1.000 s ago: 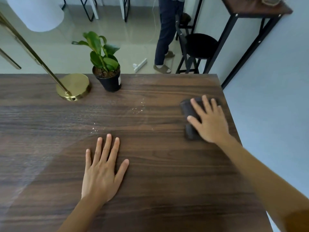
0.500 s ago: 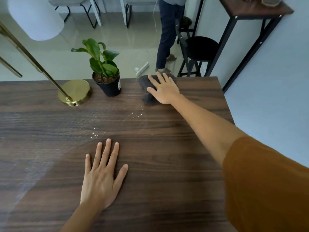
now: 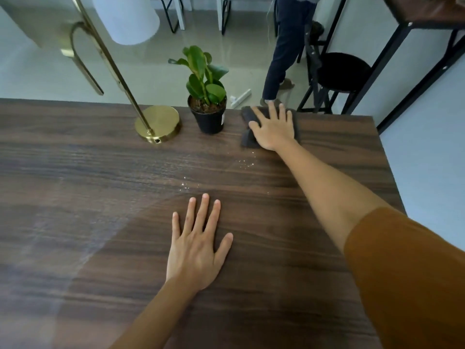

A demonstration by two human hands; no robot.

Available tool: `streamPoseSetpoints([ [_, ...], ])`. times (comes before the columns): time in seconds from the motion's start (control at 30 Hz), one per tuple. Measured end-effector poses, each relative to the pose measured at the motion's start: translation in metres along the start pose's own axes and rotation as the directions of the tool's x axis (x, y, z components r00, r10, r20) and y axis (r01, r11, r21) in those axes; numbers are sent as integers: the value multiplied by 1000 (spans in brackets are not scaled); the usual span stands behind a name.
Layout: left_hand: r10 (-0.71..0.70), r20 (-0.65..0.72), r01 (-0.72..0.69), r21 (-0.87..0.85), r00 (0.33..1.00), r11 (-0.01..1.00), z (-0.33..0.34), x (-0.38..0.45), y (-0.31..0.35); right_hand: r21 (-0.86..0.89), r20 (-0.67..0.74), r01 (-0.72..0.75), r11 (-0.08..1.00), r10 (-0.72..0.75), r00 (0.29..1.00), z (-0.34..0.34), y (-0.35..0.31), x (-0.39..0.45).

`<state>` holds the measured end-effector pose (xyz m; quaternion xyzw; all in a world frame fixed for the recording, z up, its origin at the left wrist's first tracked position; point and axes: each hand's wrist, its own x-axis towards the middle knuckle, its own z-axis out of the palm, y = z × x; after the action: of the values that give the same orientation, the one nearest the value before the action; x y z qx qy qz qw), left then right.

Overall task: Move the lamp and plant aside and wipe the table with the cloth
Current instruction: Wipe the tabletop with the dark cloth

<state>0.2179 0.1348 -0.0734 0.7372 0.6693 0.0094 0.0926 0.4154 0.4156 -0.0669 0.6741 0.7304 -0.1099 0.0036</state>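
Dark wood grain is running left to right across the table (image 3: 100, 187), whose near edge is lying below the frame, with a pale glare washing over its left part. Along the far edge, the lamp (image 3: 158, 123) is standing on its round brass base, its stem leaning up and left out of the top of the frame and its white shade being cut off there. Just right of it the plant (image 3: 207, 96) is sitting upright in a black pot; a small white label on the pot is too blurred to read. The right hand (image 3: 274, 127) is lying flat, fingers spread, pressing the dark cloth (image 3: 247, 137) near the far edge; much of the cloth is hiding beneath the palm, so its long axis is unclear. Pale crumbs (image 3: 245, 163) are lying just nearer. The left hand (image 3: 197, 245) is resting open and empty, palm down, fingers pointing away.
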Motion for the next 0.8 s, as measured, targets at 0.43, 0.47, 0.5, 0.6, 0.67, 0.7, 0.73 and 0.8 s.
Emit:
streamPoseSetpoints([
  [0.43, -186, -166, 139, -260, 968, 955, -39, -30, -111, -54, 5, 285, 957, -286, 958, 17, 52, -141],
  [0.47, -257, -133, 224, -221, 957, 949, -39, -32, -127, -50, -25, 175, 983, -176, 984, 12, 40, -116],
  [0.5, -310, -101, 289, -181, 945, 940, -37, -33, -136, -30, -43, 61, 998, -63, 997, 8, 24, -91],
  [0.6, -351, -94, 342, -104, 932, 934, -24, -35, -142, 25, -20, -126, 992, 126, 992, 3, -34, -31],
  [0.67, -348, -115, 339, -94, 930, 936, -20, -34, -143, 27, -3, -125, 992, 126, 992, 8, -67, -15],
  [0.7, -347, -119, 339, -88, 930, 937, -18, -34, -144, 24, 4, -117, 993, 116, 993, 11, -78, -12],
  [0.73, -347, -125, 339, -80, 930, 937, -17, -34, -145, 30, 5, -109, 994, 109, 994, 13, -86, -10],
  [0.8, -342, -133, 337, -65, 930, 939, -17, -33, -145, 41, 14, -98, 994, 97, 995, 13, -93, -10],
])
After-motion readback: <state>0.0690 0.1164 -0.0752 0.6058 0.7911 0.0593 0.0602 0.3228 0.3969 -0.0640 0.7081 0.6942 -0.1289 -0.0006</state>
